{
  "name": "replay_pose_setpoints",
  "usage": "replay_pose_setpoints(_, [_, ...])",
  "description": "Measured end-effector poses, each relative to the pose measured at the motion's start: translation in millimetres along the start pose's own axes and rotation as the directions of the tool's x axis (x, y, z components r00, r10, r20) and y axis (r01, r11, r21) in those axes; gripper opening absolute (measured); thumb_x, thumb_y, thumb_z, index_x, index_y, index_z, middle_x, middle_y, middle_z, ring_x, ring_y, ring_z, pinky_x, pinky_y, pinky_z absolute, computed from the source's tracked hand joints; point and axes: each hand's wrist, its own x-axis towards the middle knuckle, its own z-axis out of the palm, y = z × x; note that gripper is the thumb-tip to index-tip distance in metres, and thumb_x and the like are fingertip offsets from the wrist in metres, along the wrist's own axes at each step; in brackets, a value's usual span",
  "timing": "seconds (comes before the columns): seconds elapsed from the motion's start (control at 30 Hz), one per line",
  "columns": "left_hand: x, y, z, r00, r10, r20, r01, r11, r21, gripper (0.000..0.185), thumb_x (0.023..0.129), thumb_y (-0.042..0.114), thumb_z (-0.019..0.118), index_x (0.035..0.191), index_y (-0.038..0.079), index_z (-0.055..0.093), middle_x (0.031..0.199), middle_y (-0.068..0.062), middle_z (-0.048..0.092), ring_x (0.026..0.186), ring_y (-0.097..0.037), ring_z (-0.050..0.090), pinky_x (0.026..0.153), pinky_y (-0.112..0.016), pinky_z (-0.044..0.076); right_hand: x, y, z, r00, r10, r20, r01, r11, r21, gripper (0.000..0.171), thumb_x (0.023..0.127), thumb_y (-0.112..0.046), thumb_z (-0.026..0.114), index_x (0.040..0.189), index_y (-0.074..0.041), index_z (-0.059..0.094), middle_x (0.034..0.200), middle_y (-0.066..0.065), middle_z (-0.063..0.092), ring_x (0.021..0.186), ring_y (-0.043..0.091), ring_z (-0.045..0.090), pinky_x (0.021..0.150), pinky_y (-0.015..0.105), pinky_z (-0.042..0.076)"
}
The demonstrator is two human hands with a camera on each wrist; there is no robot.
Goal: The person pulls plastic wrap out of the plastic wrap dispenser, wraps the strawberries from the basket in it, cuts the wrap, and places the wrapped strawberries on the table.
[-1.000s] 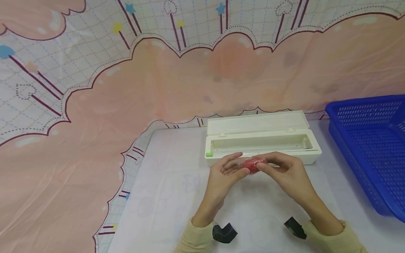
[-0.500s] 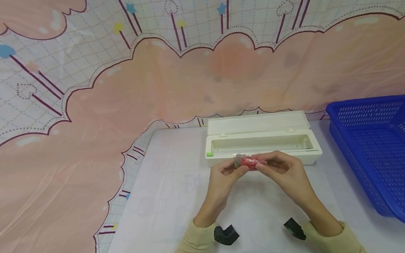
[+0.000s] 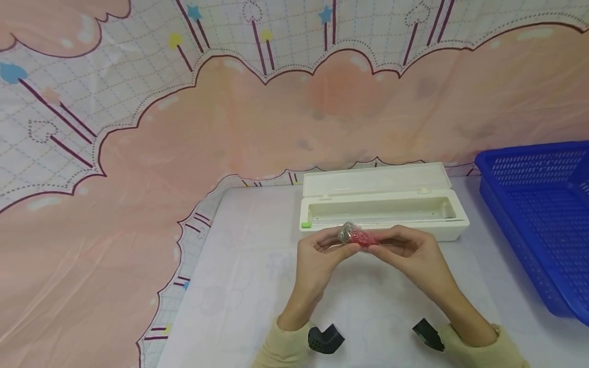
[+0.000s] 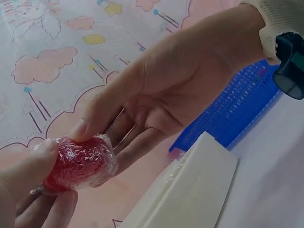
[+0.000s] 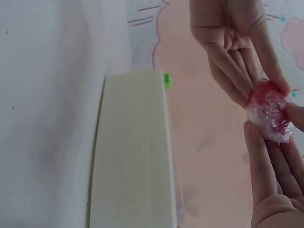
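Surface: white table [image 3: 239,286] against a pink cloud-print backdrop [image 3: 138,153].
Held thing: small red ball wrapped in clear cling film [image 3: 358,236], lifted above the table just in front of the box.
Left hand [image 3: 322,250]: thumb and fingertips pinch the ball's left end.
Right hand [image 3: 409,253]: thumb and fingers pinch its right end.
Box: long white plastic dispenser box [image 3: 384,207], lid open.
Basket: blue perforated plastic basket [image 3: 538,204], at right.

Two bare hands, left hand [image 3: 317,255] and right hand [image 3: 414,255], with pale yellow knit sleeves [image 3: 285,350] and a black camera [image 3: 325,338] at each wrist
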Motion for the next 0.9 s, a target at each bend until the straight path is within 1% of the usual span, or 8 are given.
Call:
replay_pose_setpoints(0.17, [-0.5, 0.6, -0.9, 0.996, 0.033, 0.086, -0.032, 0.999, -0.017, 0.042, 0.08, 0.005, 0.081, 0.12, 0.001, 0.07, 0.117, -0.014, 0.071, 0.102, -0.024, 0.071, 0.085, -0.033, 0.059, -0.7, -0.2, 1.5, 0.997, -0.052, 0.061, 0.056, 0.996, -0.073, 0.043, 0.089, -0.001, 0.072, 0.131, -0.002, 0.06, 0.11, 0.018, 0.07, 0.094, 0.012, 0.072, 0.081, 0.024, 0.058])
replay_pose_setpoints(0.23, [-0.2, -0.5, -1.1, 0.991, 0.056, 0.118, -0.057, 0.998, 0.001, 0.041, 0.082, 0.006, 0.08, 0.121, 0.002, 0.069, 0.118, -0.013, 0.071, 0.104, -0.022, 0.07, 0.088, -0.032, 0.058, -1.8, -1.2, 1.1, 0.997, -0.034, 0.069, 0.041, 0.994, -0.104, 0.044, 0.09, -0.004, 0.071, 0.132, -0.002, 0.06, 0.111, 0.017, 0.071, 0.093, 0.01, 0.072, 0.081, 0.022, 0.058])
replay_pose_setpoints(0.3, [0.3, -1.5, -1.1, 0.988, 0.075, 0.131, -0.08, 0.996, 0.031, 0.041, 0.082, 0.007, 0.08, 0.121, 0.003, 0.069, 0.119, -0.012, 0.07, 0.106, -0.02, 0.069, 0.091, -0.031, 0.056, -2.5, -1.4, 0.6, 0.998, -0.013, 0.066, 0.022, 0.989, -0.144, 0.042, 0.09, -0.008, 0.072, 0.13, -0.002, 0.062, 0.114, 0.016, 0.07, 0.094, 0.009, 0.071, 0.082, 0.021, 0.057])
replay_pose_setpoints(0.43, [0.5, -2.3, -0.7, 0.987, 0.081, 0.139, -0.09, 0.994, 0.059, 0.043, 0.083, 0.007, 0.079, 0.124, 0.003, 0.068, 0.123, -0.01, 0.069, 0.113, -0.02, 0.066, 0.096, -0.03, 0.053, -3.1, -1.4, 0.3, 0.999, 0.013, 0.052, -0.002, 0.978, -0.208, 0.041, 0.09, -0.012, 0.074, 0.128, -0.002, 0.063, 0.116, 0.013, 0.071, 0.094, 0.007, 0.07, 0.083, 0.019, 0.056])
replay_pose_setpoints(0.57, [-0.1, -2.9, 1.1, 0.989, 0.045, 0.138, -0.048, 0.999, 0.016, 0.045, 0.086, 0.003, 0.076, 0.129, 0.001, 0.064, 0.129, -0.013, 0.066, 0.118, -0.024, 0.065, 0.095, -0.03, 0.054, -2.9, -0.4, 1.0, 0.999, 0.019, 0.039, -0.01, 0.978, -0.207, 0.04, 0.089, -0.01, 0.074, 0.126, 0.002, 0.064, 0.117, 0.016, 0.07, 0.096, 0.004, 0.07, 0.083, 0.018, 0.055])
replay_pose_setpoints(0.67, [0.1, -3.8, 2.9, 0.994, 0.016, 0.111, -0.013, 1.0, -0.027, 0.046, 0.086, 0.001, 0.075, 0.131, 0.0, 0.063, 0.128, -0.017, 0.066, 0.116, -0.029, 0.066, 0.092, -0.031, 0.055, -2.6, 0.3, 2.0, 0.999, 0.02, 0.033, -0.013, 0.983, -0.182, 0.037, 0.09, -0.008, 0.072, 0.124, 0.004, 0.064, 0.118, 0.018, 0.069, 0.098, 0.003, 0.069, 0.083, 0.018, 0.055])
replay_pose_setpoints(0.8, [0.2, -5.4, 4.8, 0.998, -0.003, 0.064, 0.004, 1.0, -0.015, 0.044, 0.085, 0.006, 0.077, 0.127, 0.002, 0.066, 0.122, -0.016, 0.069, 0.112, -0.026, 0.068, 0.09, -0.031, 0.056, -2.6, 0.5, 2.7, 1.0, -0.004, 0.002, 0.004, 0.984, -0.177, 0.033, 0.092, -0.008, 0.07, 0.122, 0.005, 0.066, 0.114, 0.018, 0.071, 0.097, 0.002, 0.069, 0.082, 0.018, 0.056])
replay_pose_setpoints(0.9, [-0.4, -7.0, 6.1, 0.997, -0.002, 0.081, 0.002, 1.0, -0.006, 0.041, 0.085, 0.011, 0.079, 0.123, 0.003, 0.069, 0.12, -0.013, 0.07, 0.11, -0.022, 0.067, 0.09, -0.032, 0.057, -2.9, 0.3, 2.2, 0.999, -0.027, -0.026, 0.021, 0.982, -0.187, 0.032, 0.091, -0.007, 0.071, 0.121, 0.003, 0.067, 0.11, 0.016, 0.072, 0.095, 0.002, 0.069, 0.08, 0.018, 0.057])
